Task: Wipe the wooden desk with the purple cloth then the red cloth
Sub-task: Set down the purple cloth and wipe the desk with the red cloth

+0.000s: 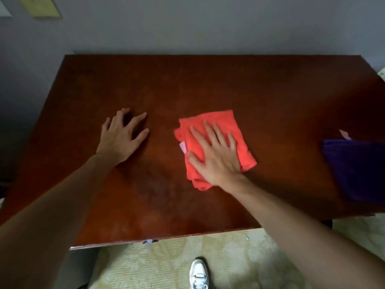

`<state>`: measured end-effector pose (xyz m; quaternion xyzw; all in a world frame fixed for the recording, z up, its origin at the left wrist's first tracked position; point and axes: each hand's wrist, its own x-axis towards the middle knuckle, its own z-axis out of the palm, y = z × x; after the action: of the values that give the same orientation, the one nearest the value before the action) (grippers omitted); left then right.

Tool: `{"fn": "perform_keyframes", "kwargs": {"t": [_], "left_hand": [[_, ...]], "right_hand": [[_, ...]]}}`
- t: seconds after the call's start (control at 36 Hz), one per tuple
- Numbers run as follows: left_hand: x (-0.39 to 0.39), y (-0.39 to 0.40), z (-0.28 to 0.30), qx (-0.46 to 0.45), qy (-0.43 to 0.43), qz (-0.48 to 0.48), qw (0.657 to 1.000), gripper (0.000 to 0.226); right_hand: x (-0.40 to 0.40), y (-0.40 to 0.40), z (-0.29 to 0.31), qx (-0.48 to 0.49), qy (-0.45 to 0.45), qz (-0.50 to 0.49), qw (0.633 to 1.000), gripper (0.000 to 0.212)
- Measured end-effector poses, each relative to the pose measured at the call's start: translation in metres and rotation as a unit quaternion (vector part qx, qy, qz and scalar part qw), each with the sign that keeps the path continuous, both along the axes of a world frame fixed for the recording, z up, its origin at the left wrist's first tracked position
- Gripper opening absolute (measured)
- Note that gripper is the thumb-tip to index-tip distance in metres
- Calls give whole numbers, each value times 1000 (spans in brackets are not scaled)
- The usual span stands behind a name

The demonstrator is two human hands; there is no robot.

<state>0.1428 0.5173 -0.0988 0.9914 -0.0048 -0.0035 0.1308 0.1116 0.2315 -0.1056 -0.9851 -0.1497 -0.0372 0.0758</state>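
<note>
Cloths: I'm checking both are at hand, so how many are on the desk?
2. The red cloth lies mid-desk under the right hand; the purple cloth lies at the right edge, partly out of frame.

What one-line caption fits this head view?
Right hand flat on the folded red cloth mid-desk, left hand braced on the wood, purple cloth set aside at right.
</note>
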Motion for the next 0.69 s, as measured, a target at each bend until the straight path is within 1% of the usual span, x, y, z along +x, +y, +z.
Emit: {"fn": "perform_keyframes", "kwargs": {"t": [0.08, 0.19, 0.25, 0.36, 0.53, 0.61, 0.69], "left_hand": [[9, 2, -4, 4, -14, -8, 1000, 60], [10, 4, -9, 4, -35, -16, 999, 57], [8, 4, -10, 7, -35, -19, 999, 56], [8, 7, -12, 13, -40, -20, 999, 57], [13, 10, -15, 7, -48, -24, 999, 57], [14, 10, -15, 5, -50, -25, 998, 57], [15, 11, -15, 1, -49, -24, 998, 57]], "right_hand": [[75, 18, -1, -2, 14, -9, 1000, 74], [173, 36, 2, 4, 20, -21, 1000, 70], [211, 44, 3, 12, 28, -37, 999, 70], [273, 56, 2, 32, 14, -67, 997, 70], [320, 58, 2, 25, 0, -61, 998, 68], [320, 59, 3, 16, 12, -59, 998, 66], [302, 63, 3, 12, 17, -59, 998, 66]]}}
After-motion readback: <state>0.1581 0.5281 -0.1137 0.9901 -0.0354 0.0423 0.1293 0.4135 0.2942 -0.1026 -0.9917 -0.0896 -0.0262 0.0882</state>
